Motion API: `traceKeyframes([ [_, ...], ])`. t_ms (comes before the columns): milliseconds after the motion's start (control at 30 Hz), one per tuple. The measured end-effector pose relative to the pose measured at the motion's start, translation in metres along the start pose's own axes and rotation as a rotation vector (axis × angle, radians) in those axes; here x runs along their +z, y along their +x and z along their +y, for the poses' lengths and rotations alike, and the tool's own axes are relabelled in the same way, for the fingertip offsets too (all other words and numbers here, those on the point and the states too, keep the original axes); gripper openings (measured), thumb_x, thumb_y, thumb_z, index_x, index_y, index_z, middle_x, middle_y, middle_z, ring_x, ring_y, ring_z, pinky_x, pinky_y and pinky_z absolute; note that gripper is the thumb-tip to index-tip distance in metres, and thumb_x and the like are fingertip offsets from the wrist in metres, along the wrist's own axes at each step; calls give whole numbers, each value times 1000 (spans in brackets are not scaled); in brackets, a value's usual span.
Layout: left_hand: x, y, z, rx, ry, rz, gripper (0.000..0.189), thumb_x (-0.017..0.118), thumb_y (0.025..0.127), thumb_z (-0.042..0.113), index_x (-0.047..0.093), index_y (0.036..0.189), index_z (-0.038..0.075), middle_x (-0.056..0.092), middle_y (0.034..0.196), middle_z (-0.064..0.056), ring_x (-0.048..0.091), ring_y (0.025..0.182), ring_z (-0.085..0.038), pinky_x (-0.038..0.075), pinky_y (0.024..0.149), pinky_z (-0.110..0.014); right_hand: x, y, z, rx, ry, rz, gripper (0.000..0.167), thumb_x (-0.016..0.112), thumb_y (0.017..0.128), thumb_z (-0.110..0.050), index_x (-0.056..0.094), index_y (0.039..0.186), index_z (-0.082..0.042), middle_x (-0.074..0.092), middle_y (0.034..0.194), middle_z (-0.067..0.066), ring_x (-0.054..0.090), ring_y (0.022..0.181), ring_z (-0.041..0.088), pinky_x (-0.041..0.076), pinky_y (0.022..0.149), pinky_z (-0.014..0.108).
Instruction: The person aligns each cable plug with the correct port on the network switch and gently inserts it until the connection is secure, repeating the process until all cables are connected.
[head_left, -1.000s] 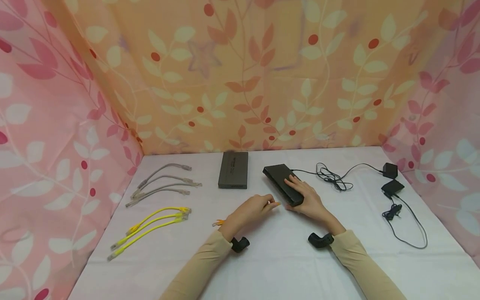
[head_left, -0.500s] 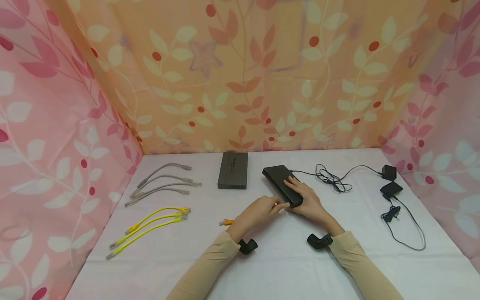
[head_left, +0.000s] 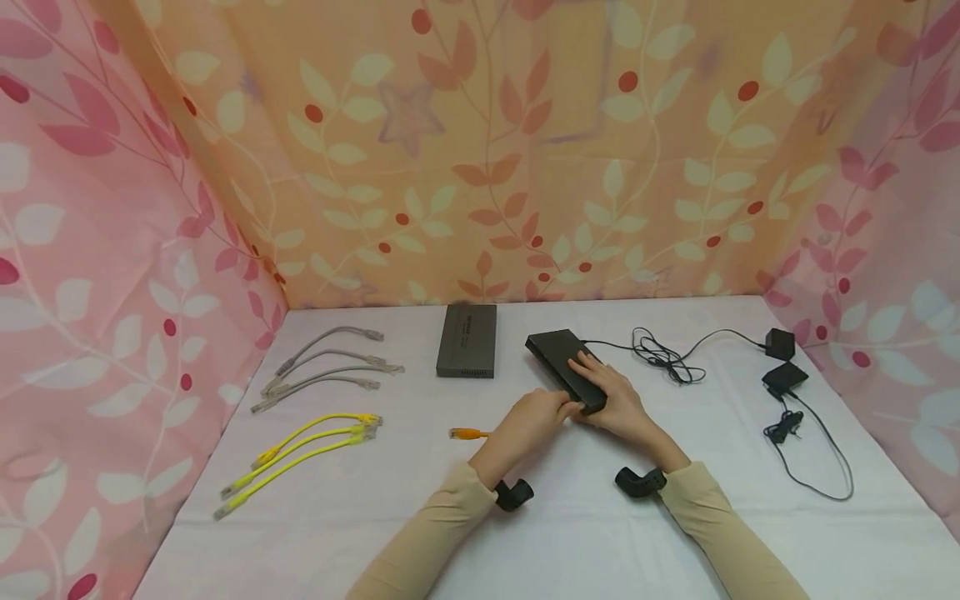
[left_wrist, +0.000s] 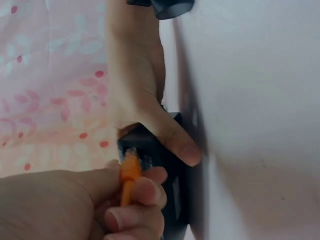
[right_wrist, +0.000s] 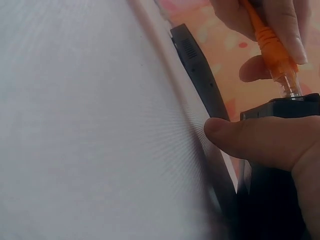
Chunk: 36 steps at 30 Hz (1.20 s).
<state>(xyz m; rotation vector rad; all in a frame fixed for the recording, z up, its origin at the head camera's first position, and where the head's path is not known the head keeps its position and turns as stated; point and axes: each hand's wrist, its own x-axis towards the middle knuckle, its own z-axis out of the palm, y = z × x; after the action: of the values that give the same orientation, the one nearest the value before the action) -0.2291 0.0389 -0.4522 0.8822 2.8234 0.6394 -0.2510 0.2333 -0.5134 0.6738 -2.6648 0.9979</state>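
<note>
My left hand [head_left: 525,427] pinches the orange Ethernet cable [left_wrist: 130,170] just behind its clear plug. In the right wrist view that clear plug [right_wrist: 290,84] meets the port side of a black network switch [head_left: 557,354]; how deep it sits I cannot tell. The cable's other orange end [head_left: 467,433] pokes out left of my left wrist. My right hand [head_left: 618,408] grips the near right end of the switch, with its thumb [left_wrist: 182,146] on the underside and fingers over the top. A thin black cord runs from the far side of the switch.
A second, dark grey switch [head_left: 467,342] lies at the back middle. Grey cables [head_left: 330,358] and yellow cables [head_left: 300,454] lie at the left. Two black power adapters [head_left: 780,342] with cords [head_left: 667,357] are at the right. Patterned cloth walls enclose the white table.
My left hand has moved right, bringing the orange plug up to the switch's port side. The cable's loose end has shifted right with it. My right hand and the switch stay nearly still.
</note>
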Motion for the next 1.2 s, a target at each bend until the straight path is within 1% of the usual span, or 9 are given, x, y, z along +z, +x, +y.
traceKeyframes([
  [133, -4, -2, 7, -48, 22, 25, 28, 49, 95, 35, 69, 95, 15, 66, 82, 7, 61, 80, -10, 46, 68, -25, 0, 1, 0, -16, -2, 4, 84, 82, 67, -23, 42, 140, -18, 31, 148, 14, 27, 136, 35, 18, 107, 55],
  [300, -6, -3, 13, -70, 68, 54, 27, 53, 93, 33, 71, 95, 13, 69, 85, 4, 63, 83, -14, 48, 71, -28, 2, 1, -1, -26, -13, 13, 83, 83, 67, -24, 42, 140, -19, 32, 148, 14, 28, 136, 35, 19, 106, 56],
  [400, -6, -1, 16, -91, 89, 48, 27, 53, 93, 33, 71, 95, 13, 69, 87, 3, 64, 82, -14, 49, 70, -29, 3, 2, -1, -33, -26, 11, 84, 83, 67, -25, 42, 140, -19, 32, 148, 14, 28, 136, 36, 19, 106, 56],
  [533, -4, 4, 21, -124, 112, 29, 26, 54, 93, 33, 71, 93, 12, 68, 82, 2, 64, 78, -13, 49, 67, -28, 3, 2, -1, -35, -31, 16, 83, 82, 67, -25, 43, 140, -19, 33, 148, 14, 28, 135, 37, 20, 103, 57],
  [600, -3, 6, 24, -125, 129, 33, 26, 54, 93, 32, 71, 93, 12, 68, 80, 2, 63, 76, -13, 49, 65, -27, 2, 1, 0, -28, -22, 29, 81, 80, 68, -23, 43, 140, -20, 33, 148, 14, 29, 135, 38, 21, 102, 57],
  [767, -4, 10, 32, -126, 169, 78, 26, 56, 92, 31, 72, 93, 10, 69, 80, 1, 64, 72, -12, 49, 59, -25, 2, 0, 2, -27, 1, 39, 77, 74, 72, -15, 41, 141, -20, 32, 148, 16, 28, 134, 39, 22, 98, 58],
  [933, -4, 12, 36, -121, 194, 103, 28, 58, 91, 32, 72, 92, 8, 70, 80, 0, 66, 77, -13, 51, 64, -25, 2, -3, 1, -46, 26, 42, 79, 73, 70, -7, 40, 141, -15, 30, 147, 20, 27, 134, 41, 21, 98, 58],
  [1033, -4, 12, 37, -123, 168, 107, 28, 58, 90, 31, 71, 94, 6, 69, 81, -2, 65, 80, -15, 51, 68, -26, 1, -4, 0, -48, 30, 51, 77, 71, 70, -5, 40, 141, -12, 30, 147, 21, 27, 134, 42, 20, 99, 58],
  [1200, -4, 14, 37, -134, 130, 110, 27, 59, 89, 30, 71, 93, 6, 69, 80, -3, 65, 79, -15, 50, 66, -25, 2, -3, -2, -50, 14, 55, 78, 71, 68, -3, 41, 140, -10, 30, 146, 22, 27, 134, 42, 19, 99, 58],
])
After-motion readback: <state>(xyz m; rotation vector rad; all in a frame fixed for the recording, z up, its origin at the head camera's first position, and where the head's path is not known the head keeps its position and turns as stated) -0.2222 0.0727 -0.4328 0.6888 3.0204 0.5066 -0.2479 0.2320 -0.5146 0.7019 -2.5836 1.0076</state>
